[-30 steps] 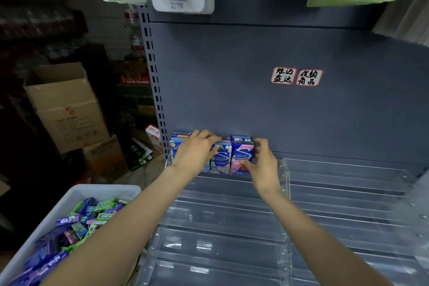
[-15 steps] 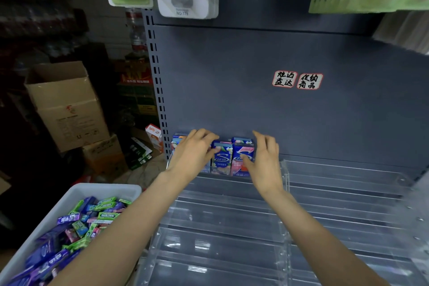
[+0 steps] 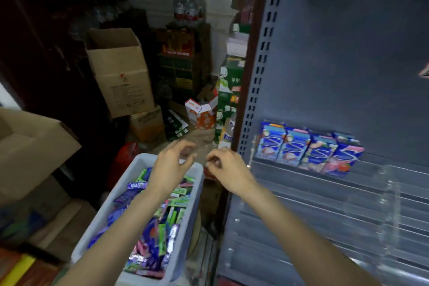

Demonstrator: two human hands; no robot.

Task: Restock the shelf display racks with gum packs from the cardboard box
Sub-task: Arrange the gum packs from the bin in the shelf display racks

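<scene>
From the head camera, the left hand [image 3: 173, 165] hangs over the far end of a white bin [image 3: 148, 276] at about seven o'clock in the picture, fingers loosely curled and holding nothing that shows, probably placed there to reach down for the next pick. The right hand [image 3: 228, 169] sits just beside it, toward the shelf edge at about six o'clock, its fingers curled inward; motion blur hides whether anything small is pinched there, so I cannot tell. The bin holds a loose heap of gum packs [image 3: 160, 227] in purple, green and pink wrappers, kept close to the rack so the carry is short. At three o'clock, four blue gum packs [image 3: 308, 151] stand upright side by side in the top tier of a clear display rack [image 3: 383, 227], faces outward for shoppers. The tiers below them look unfilled, so most of the restocking seems yet to come. An open cardboard box [image 3: 118, 72] stands at ten o'clock, well apart from both hands.
</scene>
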